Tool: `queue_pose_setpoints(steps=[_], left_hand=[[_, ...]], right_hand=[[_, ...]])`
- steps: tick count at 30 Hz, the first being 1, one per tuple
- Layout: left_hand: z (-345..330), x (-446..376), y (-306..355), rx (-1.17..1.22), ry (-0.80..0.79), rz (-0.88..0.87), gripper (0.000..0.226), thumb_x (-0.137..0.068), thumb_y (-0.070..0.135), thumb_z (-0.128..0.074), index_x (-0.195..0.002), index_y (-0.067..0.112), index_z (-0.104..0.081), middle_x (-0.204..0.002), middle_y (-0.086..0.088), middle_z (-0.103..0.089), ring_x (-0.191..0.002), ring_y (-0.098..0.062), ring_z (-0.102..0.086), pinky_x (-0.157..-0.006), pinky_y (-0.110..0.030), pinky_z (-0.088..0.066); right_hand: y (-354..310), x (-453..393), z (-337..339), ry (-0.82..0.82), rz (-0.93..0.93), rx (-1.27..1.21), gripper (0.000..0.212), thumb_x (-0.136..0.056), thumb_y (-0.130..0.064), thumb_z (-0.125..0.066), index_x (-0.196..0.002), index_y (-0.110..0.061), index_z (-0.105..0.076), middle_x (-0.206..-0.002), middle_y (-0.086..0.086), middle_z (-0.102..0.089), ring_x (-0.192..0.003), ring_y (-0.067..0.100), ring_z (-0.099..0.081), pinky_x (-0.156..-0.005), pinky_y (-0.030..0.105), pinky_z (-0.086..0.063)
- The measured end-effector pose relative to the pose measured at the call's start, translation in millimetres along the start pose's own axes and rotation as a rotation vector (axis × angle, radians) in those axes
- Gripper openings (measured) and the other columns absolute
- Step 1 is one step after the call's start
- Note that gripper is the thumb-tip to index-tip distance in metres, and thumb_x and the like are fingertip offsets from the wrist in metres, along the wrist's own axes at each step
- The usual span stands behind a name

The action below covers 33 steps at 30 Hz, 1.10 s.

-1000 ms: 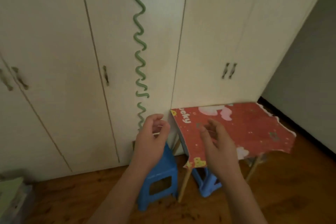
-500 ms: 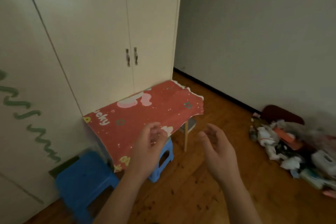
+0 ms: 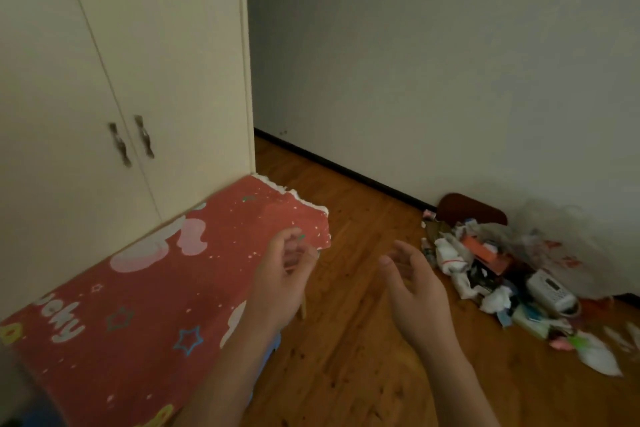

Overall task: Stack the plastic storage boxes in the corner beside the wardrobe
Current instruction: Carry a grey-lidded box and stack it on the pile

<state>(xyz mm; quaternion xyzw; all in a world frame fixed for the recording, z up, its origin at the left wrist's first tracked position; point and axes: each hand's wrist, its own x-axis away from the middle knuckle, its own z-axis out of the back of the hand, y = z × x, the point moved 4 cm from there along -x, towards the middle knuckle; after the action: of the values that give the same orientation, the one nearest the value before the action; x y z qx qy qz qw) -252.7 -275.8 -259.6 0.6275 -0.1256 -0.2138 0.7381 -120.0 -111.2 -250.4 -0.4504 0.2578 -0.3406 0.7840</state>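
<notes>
No plastic storage box shows in the head view. My left hand (image 3: 282, 279) is raised over the right end of a small red table (image 3: 145, 291), fingers loosely curled, holding nothing. My right hand (image 3: 414, 291) is held out over the wooden floor, palm turned inward, fingers apart and empty. The cream wardrobe (image 3: 138, 73) fills the left side. Its right edge meets the grey wall at a bare floor corner (image 3: 277, 156).
A pile of rubbish and plastic bags (image 3: 512, 270) lies on the floor against the right wall, with a dark red cushion (image 3: 471, 210) behind it. A blue stool (image 3: 268, 354) peeks out under the red table. Bare wooden floor (image 3: 346, 357) stretches between table and pile.
My view has swung right, from the wardrobe doors with the green squiggle to the corner and the rubbish pile. Both hands stayed raised in front and empty.
</notes>
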Motion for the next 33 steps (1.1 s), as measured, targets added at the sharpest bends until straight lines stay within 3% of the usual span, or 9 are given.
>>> queue_pose_setpoints(steps=[8,16,21,26,33], left_hand=[[-68.3,-92.2,-15.4,-0.035,-0.05,0.043,0.039,-0.094,0.042,-0.059,-0.13,0.04,-0.044,-0.115,0.023,-0.059,-0.106,0.003,-0.058,-0.079,-0.02,-0.047],[-164.5,-197.7,-26.0,-0.05,-0.015,0.093,0.044,-0.094,0.036,-0.062,-0.134,0.037,-0.044,-0.115,0.021,-0.059,-0.106,-0.001,-0.058,-0.091,-0.036,-0.054],[-226.7,-260.3,-17.7,-0.061,0.042,0.1,0.042,-0.094,0.035,-0.061,-0.133,0.035,-0.044,-0.114,0.02,-0.062,-0.106,0.002,-0.059,-0.082,-0.021,-0.047],[-260.6,-310.3,-9.1,-0.037,0.14,0.106,0.041,-0.094,0.034,-0.062,-0.132,0.031,-0.047,-0.113,0.016,-0.063,-0.103,0.0,-0.061,-0.089,-0.027,-0.051],[-271.0,-365.9,-41.9,-0.098,0.271,0.188,0.04,-0.094,0.032,-0.061,-0.132,0.026,-0.049,-0.112,0.013,-0.061,-0.102,0.002,-0.058,-0.084,-0.018,-0.046]], right_hand=[[38.5,-89.2,22.5,0.052,-0.059,0.037,0.052,-0.094,-0.048,-0.054,-0.141,-0.03,-0.046,-0.115,-0.02,-0.057,-0.098,-0.007,-0.053,-0.069,0.011,-0.041],[98.3,-232.2,48.7,0.024,-0.05,0.027,0.054,-0.092,-0.051,-0.055,-0.142,-0.032,-0.044,-0.115,-0.021,-0.056,-0.099,-0.006,-0.054,-0.072,0.013,-0.044],[121.4,-328.4,61.7,-0.081,0.021,0.065,0.055,-0.092,-0.055,-0.053,-0.142,-0.033,-0.044,-0.12,-0.019,-0.057,-0.103,-0.004,-0.056,-0.079,0.019,-0.052],[121.8,-410.2,61.8,-0.163,0.103,0.089,0.053,-0.093,-0.055,-0.051,-0.141,-0.034,-0.043,-0.117,-0.021,-0.056,-0.101,-0.007,-0.055,-0.075,0.013,-0.049],[137.9,-495.0,25.2,-0.324,0.103,0.069,0.055,-0.094,-0.052,-0.053,-0.143,-0.029,-0.044,-0.118,-0.017,-0.056,-0.099,-0.008,-0.053,-0.07,0.01,-0.044]])
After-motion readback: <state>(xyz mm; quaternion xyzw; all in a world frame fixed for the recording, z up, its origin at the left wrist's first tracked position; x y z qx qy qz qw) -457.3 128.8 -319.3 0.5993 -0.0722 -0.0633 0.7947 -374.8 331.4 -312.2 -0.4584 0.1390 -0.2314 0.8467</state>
